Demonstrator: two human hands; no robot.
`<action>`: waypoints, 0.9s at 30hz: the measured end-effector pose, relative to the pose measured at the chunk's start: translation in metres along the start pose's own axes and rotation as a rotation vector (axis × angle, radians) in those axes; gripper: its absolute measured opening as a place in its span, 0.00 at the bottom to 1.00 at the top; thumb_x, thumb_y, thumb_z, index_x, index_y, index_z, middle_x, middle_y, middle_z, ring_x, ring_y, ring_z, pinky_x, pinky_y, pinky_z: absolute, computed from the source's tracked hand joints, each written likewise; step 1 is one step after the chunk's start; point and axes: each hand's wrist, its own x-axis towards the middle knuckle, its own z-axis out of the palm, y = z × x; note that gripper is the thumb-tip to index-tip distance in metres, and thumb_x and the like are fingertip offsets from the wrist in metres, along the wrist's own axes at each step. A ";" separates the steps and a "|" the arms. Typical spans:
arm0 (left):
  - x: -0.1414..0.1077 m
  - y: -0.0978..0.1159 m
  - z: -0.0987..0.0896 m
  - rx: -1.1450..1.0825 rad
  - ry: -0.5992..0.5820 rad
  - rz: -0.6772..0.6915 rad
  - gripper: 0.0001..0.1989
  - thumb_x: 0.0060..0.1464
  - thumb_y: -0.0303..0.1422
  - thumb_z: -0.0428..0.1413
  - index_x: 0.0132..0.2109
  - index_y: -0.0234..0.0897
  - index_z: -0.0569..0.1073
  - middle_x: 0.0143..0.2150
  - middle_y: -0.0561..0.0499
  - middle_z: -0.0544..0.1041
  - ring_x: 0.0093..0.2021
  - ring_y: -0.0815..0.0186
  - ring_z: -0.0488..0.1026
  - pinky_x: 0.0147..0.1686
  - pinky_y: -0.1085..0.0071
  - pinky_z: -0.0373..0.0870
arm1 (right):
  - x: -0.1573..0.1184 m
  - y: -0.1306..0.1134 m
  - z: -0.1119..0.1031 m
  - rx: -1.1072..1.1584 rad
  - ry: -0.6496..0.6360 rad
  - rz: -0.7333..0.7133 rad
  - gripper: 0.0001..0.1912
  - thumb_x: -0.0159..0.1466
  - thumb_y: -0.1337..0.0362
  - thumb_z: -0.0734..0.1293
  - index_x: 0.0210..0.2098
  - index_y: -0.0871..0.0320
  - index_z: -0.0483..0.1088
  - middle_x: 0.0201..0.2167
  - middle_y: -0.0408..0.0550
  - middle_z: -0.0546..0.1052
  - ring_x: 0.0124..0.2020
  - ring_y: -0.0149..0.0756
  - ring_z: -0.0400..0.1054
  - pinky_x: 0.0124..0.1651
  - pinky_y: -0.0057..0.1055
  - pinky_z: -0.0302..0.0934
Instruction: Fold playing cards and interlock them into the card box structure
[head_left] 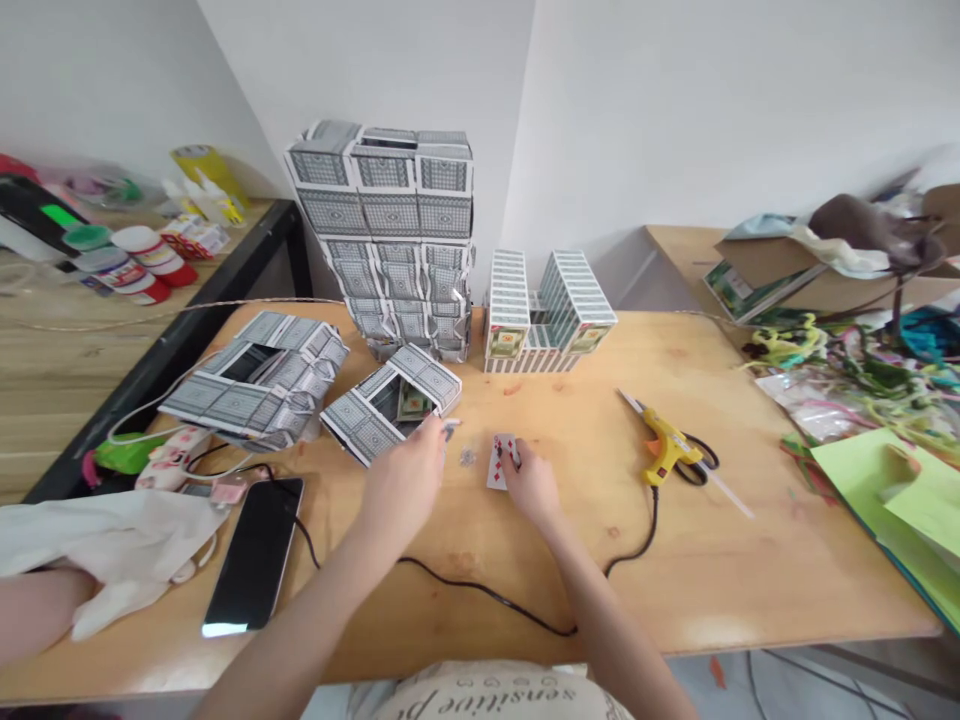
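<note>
My left hand is closed at the near right corner of a square frame built of playing cards, which has an opening in its middle. Its fingertips are partly hidden, and what they pinch there is too small to name. A face-up playing card with red diamonds is gripped at its right edge by my right hand, close to the wooden table top. Between the hands lies a small clear blob. Behind the frame stands a tall tower of patterned card boxes.
Another card structure sits at left, near a phone and another person's gloved hand. Striped card boxes stand at the back. A yellow glue gun lies over scissors at right; its black cord crosses the front.
</note>
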 end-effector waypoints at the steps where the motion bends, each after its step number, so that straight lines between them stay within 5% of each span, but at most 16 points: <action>1: -0.003 0.007 0.013 0.011 -0.053 0.047 0.15 0.59 0.31 0.37 0.43 0.37 0.66 0.29 0.47 0.74 0.28 0.62 0.74 0.23 0.72 0.64 | 0.000 -0.001 0.000 -0.012 -0.004 -0.006 0.09 0.62 0.61 0.55 0.29 0.57 0.62 0.21 0.46 0.71 0.22 0.31 0.63 0.22 0.24 0.44; 7: 0.006 0.017 0.068 0.054 -0.112 0.040 0.17 0.57 0.23 0.34 0.43 0.31 0.67 0.33 0.42 0.74 0.33 0.58 0.75 0.26 0.68 0.69 | 0.007 0.000 -0.006 -0.124 -0.035 -0.049 0.09 0.63 0.61 0.56 0.30 0.57 0.63 0.21 0.47 0.72 0.22 0.31 0.64 0.23 0.24 0.44; 20: 0.026 0.022 0.085 -0.094 -0.172 0.014 0.19 0.59 0.27 0.35 0.51 0.32 0.64 0.36 0.40 0.75 0.36 0.57 0.75 0.30 0.66 0.69 | 0.018 -0.017 -0.001 -0.155 -0.134 -0.170 0.08 0.63 0.64 0.56 0.32 0.58 0.64 0.23 0.48 0.74 0.23 0.31 0.66 0.24 0.25 0.44; 27: 0.029 0.031 0.092 -0.151 -0.134 0.031 0.15 0.59 0.30 0.37 0.44 0.36 0.66 0.34 0.44 0.76 0.34 0.59 0.75 0.27 0.70 0.66 | 0.016 -0.027 0.011 -0.083 -0.105 -0.175 0.06 0.61 0.66 0.57 0.32 0.57 0.64 0.24 0.47 0.74 0.23 0.31 0.65 0.24 0.25 0.44</action>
